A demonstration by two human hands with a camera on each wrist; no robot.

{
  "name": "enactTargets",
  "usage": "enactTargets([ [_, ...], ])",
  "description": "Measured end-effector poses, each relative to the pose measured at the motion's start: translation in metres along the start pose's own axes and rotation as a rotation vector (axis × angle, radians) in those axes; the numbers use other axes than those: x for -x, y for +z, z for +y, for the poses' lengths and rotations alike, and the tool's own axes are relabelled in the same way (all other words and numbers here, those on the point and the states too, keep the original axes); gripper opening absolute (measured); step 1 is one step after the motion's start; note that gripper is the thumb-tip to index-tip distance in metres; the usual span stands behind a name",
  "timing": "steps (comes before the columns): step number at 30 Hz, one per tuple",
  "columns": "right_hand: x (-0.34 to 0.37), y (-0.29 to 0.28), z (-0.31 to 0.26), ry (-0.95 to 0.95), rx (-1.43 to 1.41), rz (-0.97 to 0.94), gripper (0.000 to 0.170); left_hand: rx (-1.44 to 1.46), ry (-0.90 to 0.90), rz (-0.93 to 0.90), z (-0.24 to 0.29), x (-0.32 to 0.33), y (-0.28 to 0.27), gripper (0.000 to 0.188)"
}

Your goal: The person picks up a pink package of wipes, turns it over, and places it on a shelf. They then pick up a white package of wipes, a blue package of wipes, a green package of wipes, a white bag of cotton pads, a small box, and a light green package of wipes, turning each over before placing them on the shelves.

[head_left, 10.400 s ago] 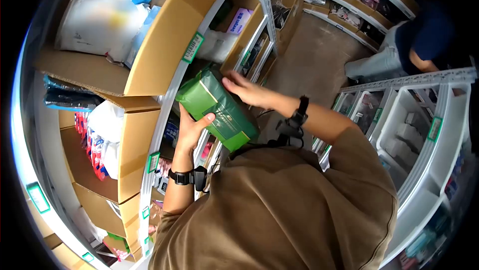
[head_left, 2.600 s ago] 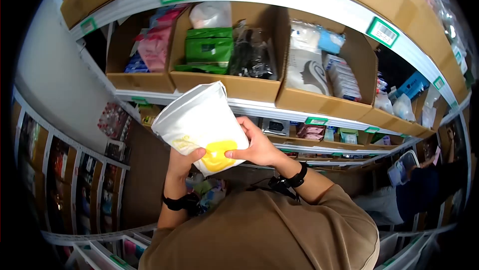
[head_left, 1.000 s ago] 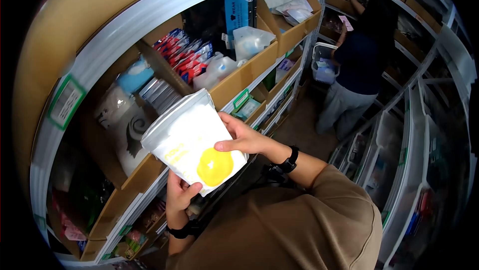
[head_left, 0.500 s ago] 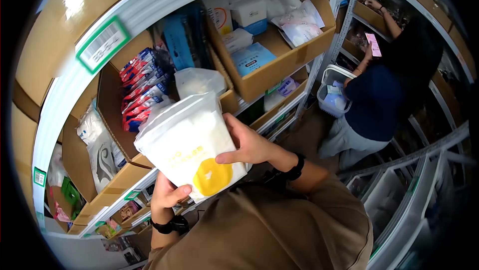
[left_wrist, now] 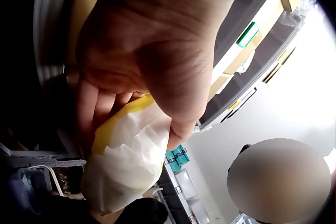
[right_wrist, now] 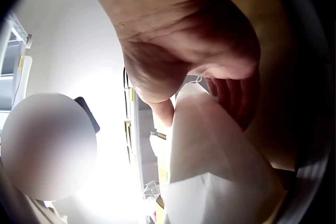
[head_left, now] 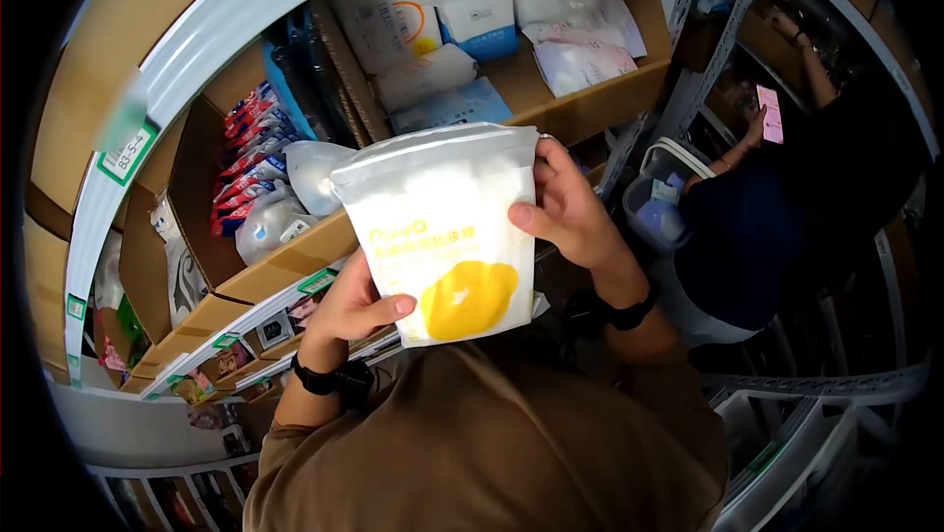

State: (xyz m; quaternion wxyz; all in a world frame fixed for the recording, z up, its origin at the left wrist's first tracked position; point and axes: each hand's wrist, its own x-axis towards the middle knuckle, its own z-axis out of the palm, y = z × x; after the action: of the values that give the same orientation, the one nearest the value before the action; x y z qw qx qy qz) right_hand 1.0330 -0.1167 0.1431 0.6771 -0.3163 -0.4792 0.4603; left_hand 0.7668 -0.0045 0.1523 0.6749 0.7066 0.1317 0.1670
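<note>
A white plastic pouch with a yellow blob print and a clear zip-style top [head_left: 447, 227] is held upright in front of the chest. My left hand [head_left: 351, 304] grips its lower left side, thumb across the front and fingers behind. On the upper right side my right hand [head_left: 575, 206] pinches the pouch, thumb on the front face. In the left wrist view the pouch's white and yellow bottom [left_wrist: 128, 153] sits between thumb and fingers. The right wrist view shows the pouch's white side edge [right_wrist: 210, 145] between thumb and fingers.
Behind the pouch, a cardboard bin [head_left: 590, 107] holds white and blue packs. Left of it, another bin [head_left: 285, 259] has red and blue packets [head_left: 246, 158]. At right a person in dark blue [head_left: 737, 237] holds a phone [head_left: 770, 114] beside a basket [head_left: 657, 200].
The green package of the first frame is gone from the hands. The white pouch has since turned more upright and moved right, and the right hand sits higher on its side. The view swung along the shelves.
</note>
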Motion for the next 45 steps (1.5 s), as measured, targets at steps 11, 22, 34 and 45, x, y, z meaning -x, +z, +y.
enactTargets([
  [11, 0.067, -0.07, 0.079, 0.083, 0.004, 0.096, 0.067, -0.237, -0.356, -0.241, -0.064, -0.042, 0.033, 0.063],
  [22, 0.125, -0.118, 0.197, 0.001, -0.005, 0.317, 0.065, -0.179, -0.51, -0.014, -0.14, -0.077, 0.052, 0.061],
  [34, 0.096, -0.107, 0.179, 0.178, 0.06, 0.148, 0.061, -0.265, -0.451, 0.064, -0.133, -0.068, 0.037, 0.06],
  [45, 0.007, -0.004, 0.137, 0.133, 0.442, -0.249, 0.07, -0.238, -0.192, 0.273, -0.071, 0.036, -0.021, 0.061],
])
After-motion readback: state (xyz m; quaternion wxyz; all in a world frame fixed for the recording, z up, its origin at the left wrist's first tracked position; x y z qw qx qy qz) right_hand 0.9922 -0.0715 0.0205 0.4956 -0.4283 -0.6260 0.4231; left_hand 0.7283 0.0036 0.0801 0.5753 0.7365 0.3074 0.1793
